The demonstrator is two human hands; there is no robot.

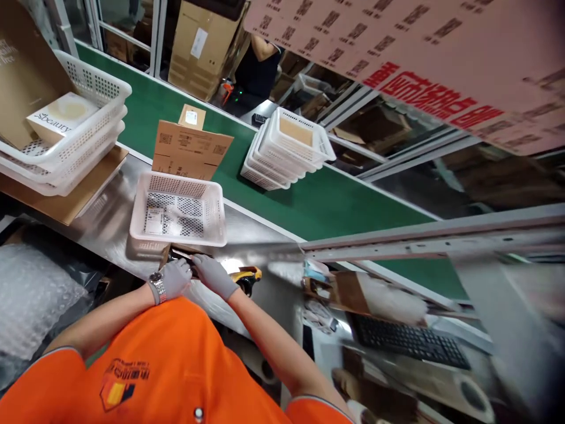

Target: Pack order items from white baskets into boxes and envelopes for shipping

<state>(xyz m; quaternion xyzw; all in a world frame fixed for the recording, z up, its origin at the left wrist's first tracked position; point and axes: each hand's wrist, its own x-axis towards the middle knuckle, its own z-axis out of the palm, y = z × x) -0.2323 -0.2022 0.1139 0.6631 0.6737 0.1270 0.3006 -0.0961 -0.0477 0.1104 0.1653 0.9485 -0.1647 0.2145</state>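
Note:
Both my hands wear grey gloves and meet at the near edge of the steel table. My left hand, with a wristwatch, is curled around a small dark item that I cannot name. My right hand pinches the same item from the right. Just beyond them sits a white perforated basket holding a few small packets. A yellow scanner lies right of my right hand.
Stacked white baskets with a "beauty" box stand at the left. On the green conveyor are cardboard boxes and another basket stack. A keyboard is at the right, bubble wrap at the left. Another person stands behind the conveyor.

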